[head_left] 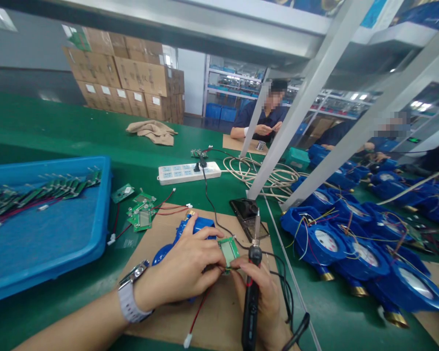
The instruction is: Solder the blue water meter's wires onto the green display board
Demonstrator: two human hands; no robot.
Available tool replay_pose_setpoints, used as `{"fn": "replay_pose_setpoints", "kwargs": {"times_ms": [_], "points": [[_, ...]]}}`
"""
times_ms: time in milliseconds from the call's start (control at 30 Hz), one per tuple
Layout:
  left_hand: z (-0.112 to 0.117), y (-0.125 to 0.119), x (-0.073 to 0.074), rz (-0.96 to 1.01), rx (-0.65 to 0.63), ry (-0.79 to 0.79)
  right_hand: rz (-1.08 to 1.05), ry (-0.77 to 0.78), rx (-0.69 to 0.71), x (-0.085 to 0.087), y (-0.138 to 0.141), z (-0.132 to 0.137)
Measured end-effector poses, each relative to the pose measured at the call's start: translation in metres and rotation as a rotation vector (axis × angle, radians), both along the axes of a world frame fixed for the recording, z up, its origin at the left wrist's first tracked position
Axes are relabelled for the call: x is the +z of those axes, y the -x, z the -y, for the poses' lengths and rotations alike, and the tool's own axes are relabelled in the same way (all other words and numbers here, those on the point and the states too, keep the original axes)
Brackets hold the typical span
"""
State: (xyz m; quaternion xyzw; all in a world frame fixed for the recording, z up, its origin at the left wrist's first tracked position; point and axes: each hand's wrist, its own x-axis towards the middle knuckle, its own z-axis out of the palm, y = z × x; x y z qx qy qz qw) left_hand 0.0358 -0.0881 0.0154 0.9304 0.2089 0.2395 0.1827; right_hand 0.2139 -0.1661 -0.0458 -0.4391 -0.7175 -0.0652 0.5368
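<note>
Circuit board (229, 251) with LCD is on the cardboard mat (223, 317), at 3 o'clock of the blue water meter (201, 225). Your left hand (185, 270) is curled over the meter, fingertips on the board's left edge. Your right hand (263, 297) is clamped round the soldering iron (251, 292), tip pointing to 12, just right of the board. Blue tray (58, 243) is at 9 o'clock.

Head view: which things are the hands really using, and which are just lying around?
In use: left hand on the blue meter; green board; right hand holding the soldering iron; cardboard mat under them.
Lying about: blue tray, power strip, beige cloth, spare boards, coiled cable, other meters.
</note>
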Motion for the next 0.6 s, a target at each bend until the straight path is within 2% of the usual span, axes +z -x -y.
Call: {"fn": "replay_pose_setpoints", "kwargs": {"times_ms": [200,600], "points": [[0.0005,0.0009,-0.0023,-0.033,0.012,0.006,0.029,0.006,0.015,0.0048,-0.0007,0.0003],[0.0003,0.0010,0.0009,-0.008,0.004,0.022,0.055,-0.007,-0.076,0.0042,0.0034,0.0005]]}}
